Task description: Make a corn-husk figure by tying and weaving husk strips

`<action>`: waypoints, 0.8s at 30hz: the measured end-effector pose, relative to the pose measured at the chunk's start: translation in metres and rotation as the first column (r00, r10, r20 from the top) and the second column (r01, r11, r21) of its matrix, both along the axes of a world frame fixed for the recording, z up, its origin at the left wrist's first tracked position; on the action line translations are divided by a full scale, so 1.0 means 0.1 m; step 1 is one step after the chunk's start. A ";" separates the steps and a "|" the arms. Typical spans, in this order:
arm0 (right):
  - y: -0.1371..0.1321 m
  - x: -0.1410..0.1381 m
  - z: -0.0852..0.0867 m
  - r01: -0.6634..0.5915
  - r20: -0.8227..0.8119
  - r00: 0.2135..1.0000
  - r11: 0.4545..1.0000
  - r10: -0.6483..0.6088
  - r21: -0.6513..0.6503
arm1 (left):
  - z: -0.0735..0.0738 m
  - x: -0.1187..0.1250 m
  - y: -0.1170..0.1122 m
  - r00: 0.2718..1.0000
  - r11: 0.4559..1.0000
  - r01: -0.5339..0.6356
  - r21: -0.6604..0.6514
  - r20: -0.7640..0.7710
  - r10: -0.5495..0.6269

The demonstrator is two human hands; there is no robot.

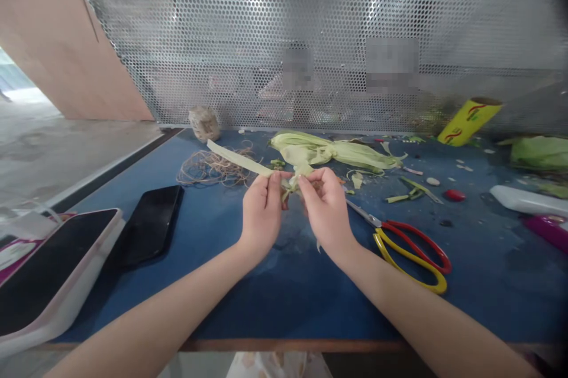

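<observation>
Both hands meet over the middle of the blue table. My left hand (261,212) is closed, pinching a long pale-green corn husk strip (237,159) whose free end points up and to the left. My right hand (328,212) is also closed, its thumb and fingers on a crumpled piece of corn husk (302,172) between the hands. Fingers partly hide how the strip and this piece meet. Just behind lies a bundle of corn husks (355,153), gathered in at its middle. Scissors (376,223) with red and yellow handles lie beside my right wrist.
Left of my hands are tangled brown twine (208,168), a black phone (153,221) and another phone-like device (57,265). A whitish roll (205,123) stands behind. A yellow tube (469,122), husk scraps and a red bit (455,195) sit right. Perforated metal (248,23) closes the back.
</observation>
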State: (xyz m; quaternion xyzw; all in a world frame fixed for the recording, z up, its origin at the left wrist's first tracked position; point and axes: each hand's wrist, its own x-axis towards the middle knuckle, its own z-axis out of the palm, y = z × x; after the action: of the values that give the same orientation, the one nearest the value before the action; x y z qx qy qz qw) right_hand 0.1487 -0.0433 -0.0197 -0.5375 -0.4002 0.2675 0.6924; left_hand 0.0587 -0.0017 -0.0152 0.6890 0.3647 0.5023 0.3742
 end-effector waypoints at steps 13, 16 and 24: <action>0.04 0.05 -0.08 -0.037 -0.001 0.999 0.999 0.037 -0.005 | -0.09 0.01 0.03 0.994 0.999 -0.031 -0.040 0.101 0.035; 0.04 0.06 -0.08 0.007 0.114 0.993 1.000 -0.010 0.020 | -0.05 0.00 0.00 0.996 0.999 -0.009 -0.052 0.085 0.014; 0.00 0.18 0.01 0.085 0.429 0.896 0.993 -0.113 0.084 | 0.04 0.02 0.00 0.997 0.995 0.041 -0.088 0.071 -0.035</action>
State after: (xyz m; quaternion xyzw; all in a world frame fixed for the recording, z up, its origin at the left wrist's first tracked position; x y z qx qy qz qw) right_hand 0.1670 -0.0436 -0.0184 -0.5813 -0.5242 0.0930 0.6153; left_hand 0.0611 -0.0021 -0.0116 0.6604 0.3604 0.5019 0.4267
